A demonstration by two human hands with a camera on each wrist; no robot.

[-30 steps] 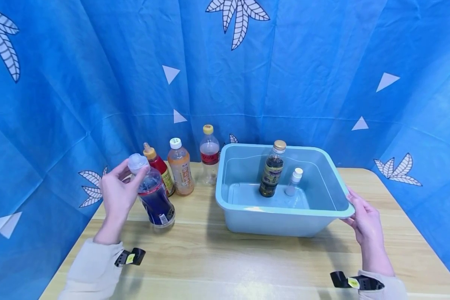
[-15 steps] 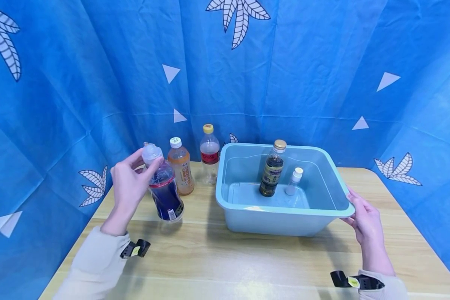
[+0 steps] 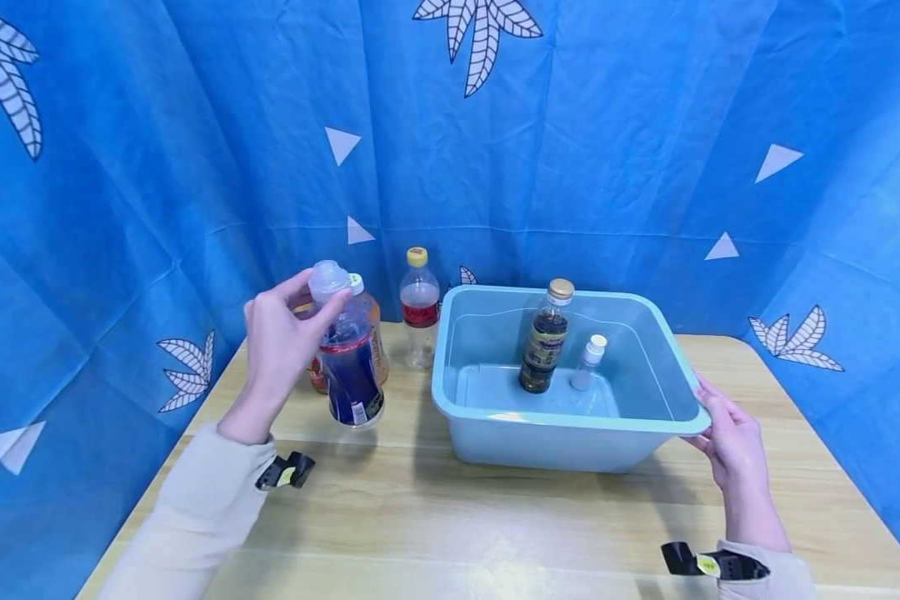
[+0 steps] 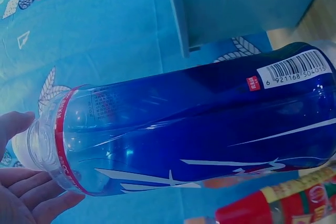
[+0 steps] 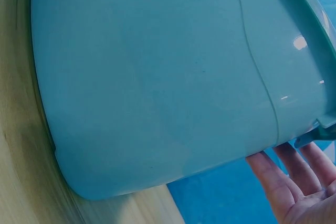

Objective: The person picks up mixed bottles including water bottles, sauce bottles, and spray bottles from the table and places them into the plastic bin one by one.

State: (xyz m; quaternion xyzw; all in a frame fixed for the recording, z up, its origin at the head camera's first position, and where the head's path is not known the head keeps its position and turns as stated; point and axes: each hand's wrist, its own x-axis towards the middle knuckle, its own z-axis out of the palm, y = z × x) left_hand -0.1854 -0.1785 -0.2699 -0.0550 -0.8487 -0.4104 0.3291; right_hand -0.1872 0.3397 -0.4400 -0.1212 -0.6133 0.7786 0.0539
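Observation:
My left hand (image 3: 281, 342) pinches a clear plastic drink bottle with a blue label (image 3: 352, 375) by its whitish cap, between thumb and fingers. The bottle hangs nearly upright over the left part of the table. In the left wrist view the same drink bottle (image 4: 210, 124) fills the picture, its barcode facing the camera. My right hand (image 3: 735, 442) holds the right rim of a light blue plastic basin (image 3: 562, 446); in the right wrist view its fingers (image 5: 270, 179) reach the outer wall below the rim. Inside the basin stand a dark sauce bottle (image 3: 544, 342) and a small white-capped bottle (image 3: 583, 377).
Behind the held bottle are an orange drink bottle (image 3: 378, 346), partly covered, and a red sauce bottle (image 4: 249, 209), mostly hidden in the head view. A yellow-capped bottle (image 3: 420, 304) stands left of the basin. A blue curtain (image 3: 607, 150) closes off the back of the wooden table (image 3: 450, 533).
My left hand has carried the blue-labelled bottle up and to the right, so it now covers part of the orange and red bottles. The right hand and the basin have stayed put.

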